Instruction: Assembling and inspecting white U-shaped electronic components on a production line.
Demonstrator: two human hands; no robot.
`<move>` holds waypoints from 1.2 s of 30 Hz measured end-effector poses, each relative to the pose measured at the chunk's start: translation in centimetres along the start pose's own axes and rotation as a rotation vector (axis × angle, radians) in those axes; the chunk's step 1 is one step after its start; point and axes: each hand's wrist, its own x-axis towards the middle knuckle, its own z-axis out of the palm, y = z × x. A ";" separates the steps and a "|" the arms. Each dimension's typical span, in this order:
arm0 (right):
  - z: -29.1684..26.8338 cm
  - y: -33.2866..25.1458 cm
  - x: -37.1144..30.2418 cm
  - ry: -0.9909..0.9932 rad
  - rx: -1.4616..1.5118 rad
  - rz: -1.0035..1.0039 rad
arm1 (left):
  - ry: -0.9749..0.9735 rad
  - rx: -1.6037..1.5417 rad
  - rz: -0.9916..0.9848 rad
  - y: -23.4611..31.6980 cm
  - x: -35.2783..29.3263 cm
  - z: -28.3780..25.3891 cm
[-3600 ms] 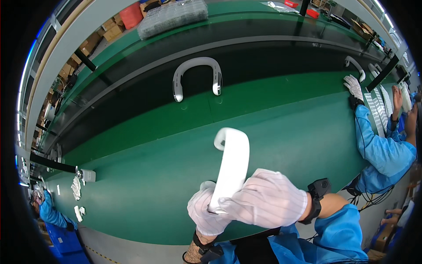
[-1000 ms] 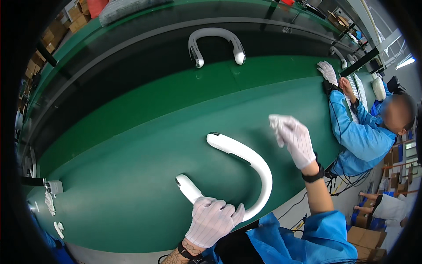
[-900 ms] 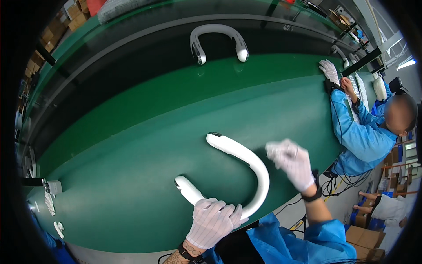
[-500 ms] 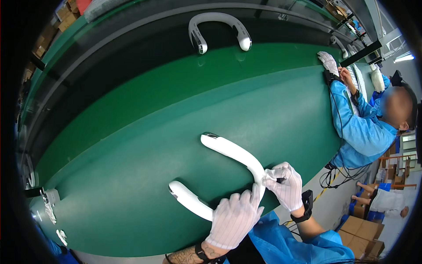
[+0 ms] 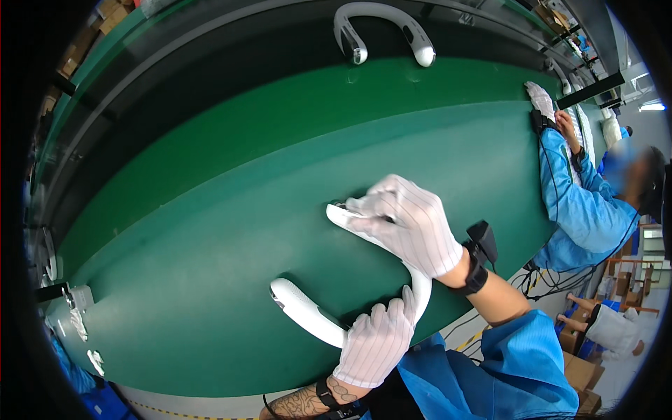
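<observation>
A white U-shaped neck fan point(image 5: 306, 315) lies on the green table in front of me, its two ends pointing away to the left. My left hand point(image 5: 376, 343), in a white striped glove, is closed round the curved middle of the fan near the table's front edge. Reaching along the far arm of the fan, my gloved right hand point(image 5: 413, 220) has its bent fingers closed on it close to the dark-topped end. That hand hides much of the far arm, and whether it also holds something small at the tip cannot be made out.
Beyond the table's green surface point(image 5: 210, 280), another white neck fan point(image 5: 381, 10) stands on the dark green strip. At the right a co-worker in a blue sleeve point(image 5: 581, 210) works at the same table. Metal fittings point(image 5: 78, 308) and a white scrap point(image 5: 96, 360) lie far left.
My right hand has left the fan's curved part beside my left hand and moved forward along the far arm to its end. My left hand keeps its hold.
</observation>
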 end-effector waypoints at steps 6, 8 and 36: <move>-3.4 -1.8 -8.3 0.063 -0.157 0.226 | -0.045 0.015 -0.002 -0.1 0.0 -0.5; -4.2 -2.8 -10.9 0.058 -0.185 0.345 | -0.040 0.003 0.004 -0.2 0.1 -0.4; 0.3 -3.5 -9.4 0.182 0.063 0.330 | 0.008 -0.058 0.141 -2.0 -2.3 0.0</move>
